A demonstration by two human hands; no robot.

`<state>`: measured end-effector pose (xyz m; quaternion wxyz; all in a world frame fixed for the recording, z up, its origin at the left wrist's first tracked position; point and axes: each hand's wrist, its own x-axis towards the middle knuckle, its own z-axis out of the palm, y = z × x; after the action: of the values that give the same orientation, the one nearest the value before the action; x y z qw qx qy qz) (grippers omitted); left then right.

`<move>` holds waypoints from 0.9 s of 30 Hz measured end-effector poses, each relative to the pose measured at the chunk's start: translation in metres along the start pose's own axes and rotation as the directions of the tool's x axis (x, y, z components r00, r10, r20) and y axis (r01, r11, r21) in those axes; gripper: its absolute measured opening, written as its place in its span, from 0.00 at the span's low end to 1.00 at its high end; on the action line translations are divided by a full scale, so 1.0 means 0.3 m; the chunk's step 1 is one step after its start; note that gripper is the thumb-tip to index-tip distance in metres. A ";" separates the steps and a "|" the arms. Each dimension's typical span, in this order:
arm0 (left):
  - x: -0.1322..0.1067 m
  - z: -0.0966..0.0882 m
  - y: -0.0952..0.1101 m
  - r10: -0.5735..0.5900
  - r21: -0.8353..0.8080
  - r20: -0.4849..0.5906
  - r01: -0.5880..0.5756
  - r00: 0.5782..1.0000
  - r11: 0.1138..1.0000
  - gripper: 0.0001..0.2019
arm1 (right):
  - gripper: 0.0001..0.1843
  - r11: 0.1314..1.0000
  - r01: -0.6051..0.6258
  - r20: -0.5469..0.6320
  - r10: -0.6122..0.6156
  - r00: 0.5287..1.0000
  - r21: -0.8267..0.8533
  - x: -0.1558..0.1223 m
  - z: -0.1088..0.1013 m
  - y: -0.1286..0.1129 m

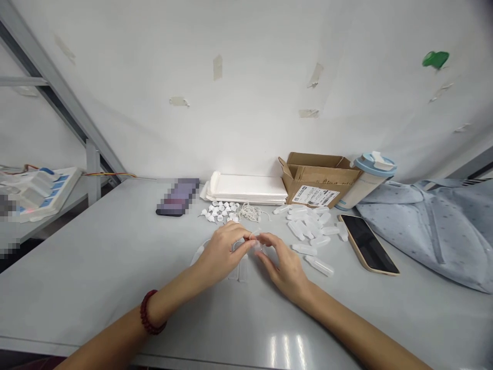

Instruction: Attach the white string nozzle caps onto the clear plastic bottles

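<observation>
My left hand (225,251), with a dark red bead bracelet on its wrist, pinches a thin white cord (253,234) between thumb and fingertips. Close against it, my right hand (287,264) has its thumb and fingers closed around a small translucent plastic bottle (259,247), partly hidden by the fingers. Below the left hand, clear plastic bottles (243,270) lie on the table, partly covered. Another translucent bottle with a cord (197,255) lies left of that hand. Beyond both hands are a pile of white caps (219,211) and a tangle of white cords (252,212).
Several loose translucent bottles (310,223) are spread right of the hands. Behind stand white padded envelopes (248,188), an opened cardboard box (321,180) and a tumbler (365,180). One phone (370,244) lies beside a grey-blue bag (419,221), another phone (179,198) at left.
</observation>
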<state>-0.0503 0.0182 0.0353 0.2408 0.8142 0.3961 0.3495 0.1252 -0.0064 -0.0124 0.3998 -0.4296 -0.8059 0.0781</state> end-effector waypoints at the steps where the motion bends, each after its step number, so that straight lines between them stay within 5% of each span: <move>1: -0.001 0.002 0.000 0.003 0.005 0.003 -0.003 1.000 1.000 0.07 | 0.16 1.000 0.014 -0.003 -0.014 1.000 -0.001 0.000 -0.002 -0.003; 11: -0.005 0.005 0.007 0.001 -0.044 0.060 0.001 0.998 0.999 0.03 | 0.23 0.988 0.155 -0.043 -0.156 0.987 -0.009 0.003 -0.022 -0.011; 16: -0.005 -0.010 0.020 -0.096 -0.080 0.115 0.105 0.989 0.991 0.04 | 0.24 0.961 0.275 -0.007 -0.275 0.962 -0.015 0.018 -0.038 -0.020; 27: 0.004 -0.036 0.023 -0.259 -0.228 0.144 0.287 0.955 0.931 0.08 | 0.24 0.990 0.142 -0.036 -0.142 0.989 -0.003 -0.006 -0.036 -0.013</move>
<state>-0.0546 0.0165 0.0472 0.4078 0.7333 0.4449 0.3130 0.1311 -0.0125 -0.0043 0.4187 -0.3727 -0.8271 0.0414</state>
